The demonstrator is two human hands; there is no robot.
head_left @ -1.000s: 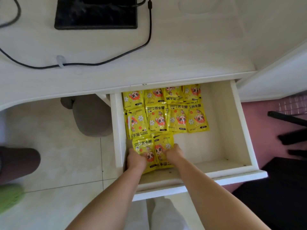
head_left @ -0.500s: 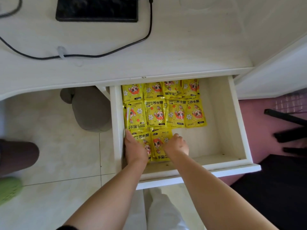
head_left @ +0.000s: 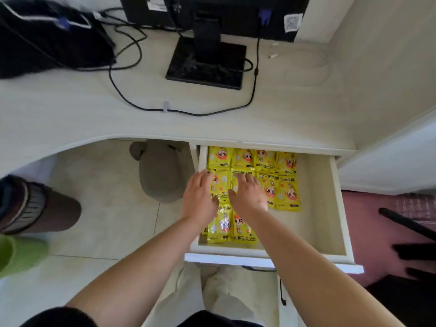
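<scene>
Packets lie under both flat hands.

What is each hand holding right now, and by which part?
Nothing is held: the left hand and right hand rest flat, fingers straight, on the middle-row yellow packets in the drawer.
</scene>
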